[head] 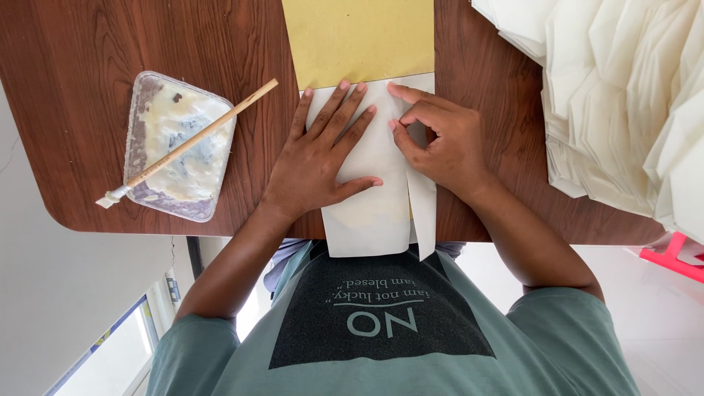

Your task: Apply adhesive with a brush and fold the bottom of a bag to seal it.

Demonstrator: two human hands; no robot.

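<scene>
A sheet of white paper [374, 183] lies at the middle of the brown wooden table [81, 81], its near end hanging over the table's edge above the person's green shirt [389, 330], its far end overlapping a tan sheet [359, 37] beneath it. The hand on the left of the scene [319, 158] is spread flat on the paper, fingers straight and thumb out, apparently pinning it so it cannot slide. The hand on the right of the scene [444, 139] rests beside it with curled fingers, its fingertips pressing on a narrow folded strip [422, 205] along the paper's right edge, seemingly to set a crease; it grips nothing. Whether the strip is stuck down cannot be told, since the hand covers part of the fold.

Well left of the paper sits a clear plastic tray [180, 147] smeared with whitish paste, a wooden-handled brush [191, 139] laid across it within easy reach. At far right a heap of folded white paper pieces [623, 103] runs out of view, its full extent cut off. The tan sheet's far end is also cropped.
</scene>
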